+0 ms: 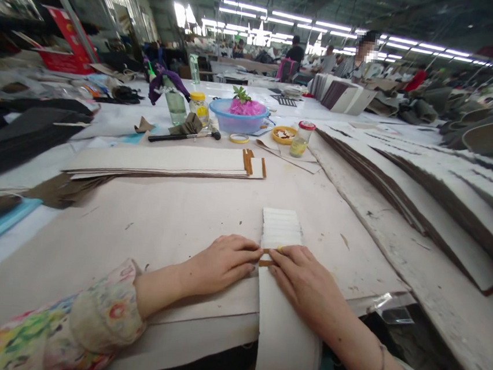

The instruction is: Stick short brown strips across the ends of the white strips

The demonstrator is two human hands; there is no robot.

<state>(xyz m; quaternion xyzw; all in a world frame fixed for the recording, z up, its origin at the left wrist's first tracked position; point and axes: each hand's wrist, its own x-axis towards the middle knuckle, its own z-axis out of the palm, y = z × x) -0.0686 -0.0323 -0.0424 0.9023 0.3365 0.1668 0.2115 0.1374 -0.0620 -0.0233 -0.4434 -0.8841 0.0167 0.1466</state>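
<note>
On pale worktable (174,213), touching white strip (282,334) at brown bands (265,263) with left hand (224,262) and right hand (307,279); can't tell whether gripping.

Here we are at head height, a single view facing forward and down: left hand (224,259) close at six o'clock, right hand (304,281) at five, ceiling lights (285,15) far off at twelve!

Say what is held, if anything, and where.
The white strip, pressed at its brown bands: right hand over its right side, left hand at its left edge.
</note>
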